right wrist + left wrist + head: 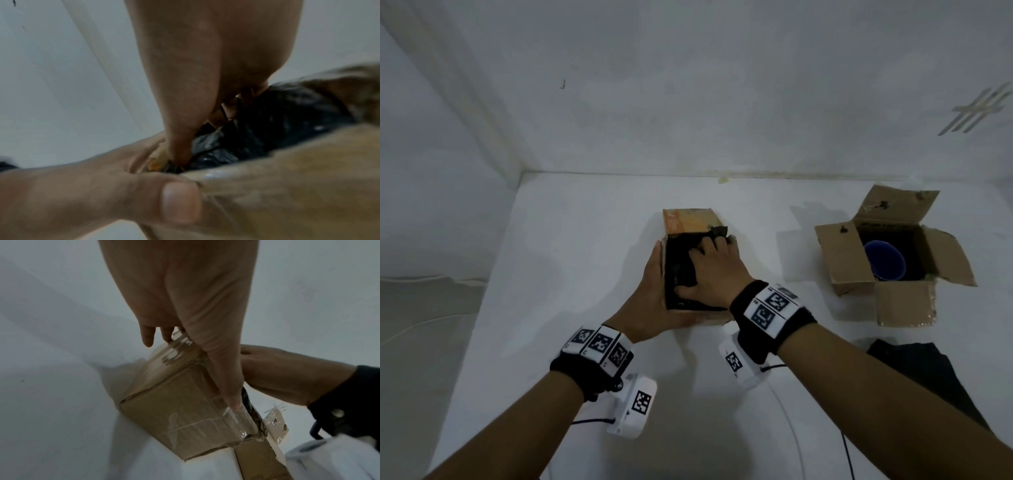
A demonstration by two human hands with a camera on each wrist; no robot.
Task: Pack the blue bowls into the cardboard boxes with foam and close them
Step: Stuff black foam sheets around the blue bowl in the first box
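Observation:
A small cardboard box (691, 221) (174, 410) stands mid-table with black foam (678, 270) (277, 123) filling its open top. My right hand (710, 270) (205, 56) lies spread on the foam and presses it down, fingertips sunk in at the far edge. Flat against the box's left wall is my left hand (654, 287) (185, 305), fingers straight and thumb (179, 201) on the near cardboard rim. A second box (839, 253) stands open at the right with a blue bowl (885, 259) inside, black foam around it. No bowl shows in the middle box.
A loose black foam sheet (914, 373) lies at the near right. The white table (568, 274) meets walls at the left and back. The open box's flaps spread outward. Thin cables trail near the table's front edge.

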